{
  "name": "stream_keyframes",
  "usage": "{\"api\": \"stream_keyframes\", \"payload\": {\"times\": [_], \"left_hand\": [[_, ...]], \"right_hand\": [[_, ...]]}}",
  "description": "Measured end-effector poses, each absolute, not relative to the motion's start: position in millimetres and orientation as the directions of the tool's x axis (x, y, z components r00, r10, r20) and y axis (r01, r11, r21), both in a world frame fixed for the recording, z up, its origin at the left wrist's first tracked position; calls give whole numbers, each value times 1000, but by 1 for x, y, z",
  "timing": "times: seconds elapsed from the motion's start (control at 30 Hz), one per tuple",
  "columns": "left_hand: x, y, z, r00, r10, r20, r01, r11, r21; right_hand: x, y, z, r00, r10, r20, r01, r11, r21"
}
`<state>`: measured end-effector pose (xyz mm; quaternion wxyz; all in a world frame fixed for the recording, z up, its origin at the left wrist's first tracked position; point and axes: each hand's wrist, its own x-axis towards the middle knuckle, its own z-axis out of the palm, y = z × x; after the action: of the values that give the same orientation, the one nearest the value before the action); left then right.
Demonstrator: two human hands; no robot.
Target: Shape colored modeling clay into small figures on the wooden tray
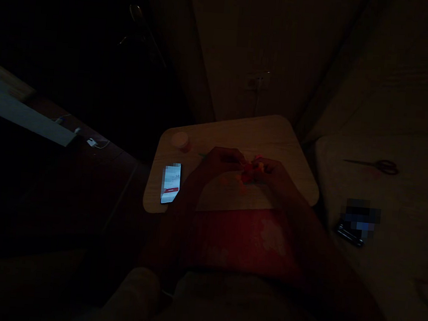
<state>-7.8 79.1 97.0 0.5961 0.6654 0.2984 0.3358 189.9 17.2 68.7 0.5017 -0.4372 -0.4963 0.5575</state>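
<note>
No writing can be read, though the lit phone [171, 182] at left-centre seems to show some.

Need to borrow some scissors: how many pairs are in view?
1. The scissors lie on the pale surface to the right of the small table. More may be hidden in the dark.

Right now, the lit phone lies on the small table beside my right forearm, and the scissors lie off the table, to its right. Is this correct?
Not the forearm: the head view shows the lit phone on the small table beside your left forearm. The scissors do lie off the table, to its right.
</note>
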Motion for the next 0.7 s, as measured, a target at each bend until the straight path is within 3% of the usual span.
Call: {"api": "stream_keyframes", "payload": {"times": [0.37,0.5,0.7], "left_hand": [[-8,79,98,618,757,212,-43,-237,971],[-11,78,99,632,752,187,-44,-206,978],[-16,83,89,539,814,217,-186,-136,973]], "right_hand": [[189,16,77,-127,992,13,-130,-3,-992],[188,15,78,-125,992,5,-139,-13,-990],[190,12,82,-212,977,-35,-135,-65,-989]]}}
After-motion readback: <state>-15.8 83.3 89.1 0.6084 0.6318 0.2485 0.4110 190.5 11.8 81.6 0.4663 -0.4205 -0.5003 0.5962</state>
